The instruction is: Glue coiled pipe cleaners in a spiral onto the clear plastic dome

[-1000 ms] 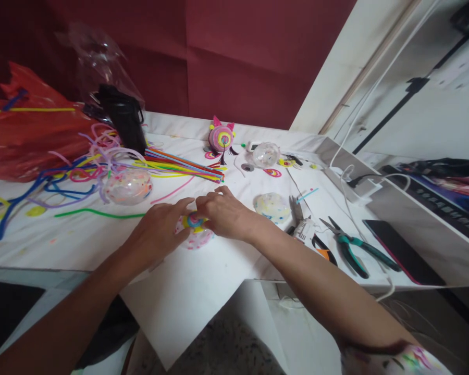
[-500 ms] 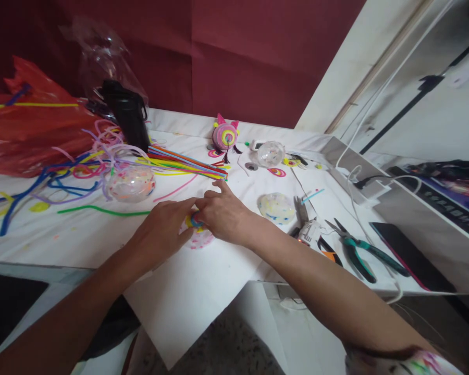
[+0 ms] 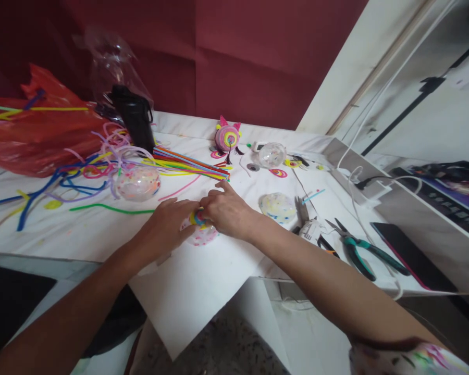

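Toward the back left corner of my tabletop (image 3: 78, 237) I see a red plastic bag (image 3: 42, 140), a black bottle (image 3: 135, 117) just right of it. A pink eared ornament (image 3: 227, 138) sits near the back edge, a maroon backdrop (image 3: 254, 57) behind. Green-handled pliers (image 3: 357, 250) lie near my front edge — a dark phone (image 3: 412, 258) beside them, by the front right corner.

Maroon sheet (image 3: 266, 57) backs the bench, vertical crease near its middle, creases running across. Off-white wall (image 3: 328, 96) to its right, brownish trim strip (image 3: 378, 67) slanting down it. Bench (image 3: 78, 237) white, grey marble veining, low raised back edge. Grey side board (image 3: 426, 224) at right. Black pole (image 3: 406, 113), slanted. Light soft, dimmer upper left.
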Demonstrator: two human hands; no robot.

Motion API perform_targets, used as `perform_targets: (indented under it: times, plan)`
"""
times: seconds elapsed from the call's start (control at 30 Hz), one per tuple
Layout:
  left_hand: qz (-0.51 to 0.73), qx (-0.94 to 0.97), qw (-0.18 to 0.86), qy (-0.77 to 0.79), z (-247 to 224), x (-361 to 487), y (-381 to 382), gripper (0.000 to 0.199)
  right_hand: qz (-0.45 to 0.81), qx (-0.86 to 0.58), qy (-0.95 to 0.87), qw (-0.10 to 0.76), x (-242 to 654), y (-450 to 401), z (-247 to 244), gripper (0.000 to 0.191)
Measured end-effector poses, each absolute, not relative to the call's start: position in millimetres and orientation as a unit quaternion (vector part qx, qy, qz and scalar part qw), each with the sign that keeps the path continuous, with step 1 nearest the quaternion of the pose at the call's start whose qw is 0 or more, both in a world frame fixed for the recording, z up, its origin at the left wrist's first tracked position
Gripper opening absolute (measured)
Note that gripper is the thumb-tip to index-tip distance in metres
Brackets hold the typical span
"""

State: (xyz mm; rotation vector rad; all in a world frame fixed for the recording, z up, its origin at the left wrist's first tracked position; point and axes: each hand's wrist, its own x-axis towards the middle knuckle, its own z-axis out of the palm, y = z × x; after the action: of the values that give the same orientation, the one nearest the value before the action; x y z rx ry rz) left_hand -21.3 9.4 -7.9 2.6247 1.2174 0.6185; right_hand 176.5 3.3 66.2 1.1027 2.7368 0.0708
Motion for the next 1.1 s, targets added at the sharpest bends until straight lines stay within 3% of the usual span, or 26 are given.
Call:
perform_targets:
  times: [0.13,0.53,1.1]
  plan:
    - [0.227,0.879,0.086,0.411,-14.1,-30.0,8.7,0.044,0.028,0.368,0.926,0.081,177.8,4.0,66.0,0.025]
    - [0.219,0.887,0.091,0.395,-8.5,-26.1,11.9,0.031,-0.002,0.363,0.929,0.067,185.2,7.8,64.0,0.022]
    - [0.206,0.885,0.112,0.402,-3.6,-15.0,6.5,0.038,-0.068,0.356,0.931,-0.044,203.9,19.5,56.0,0.024]
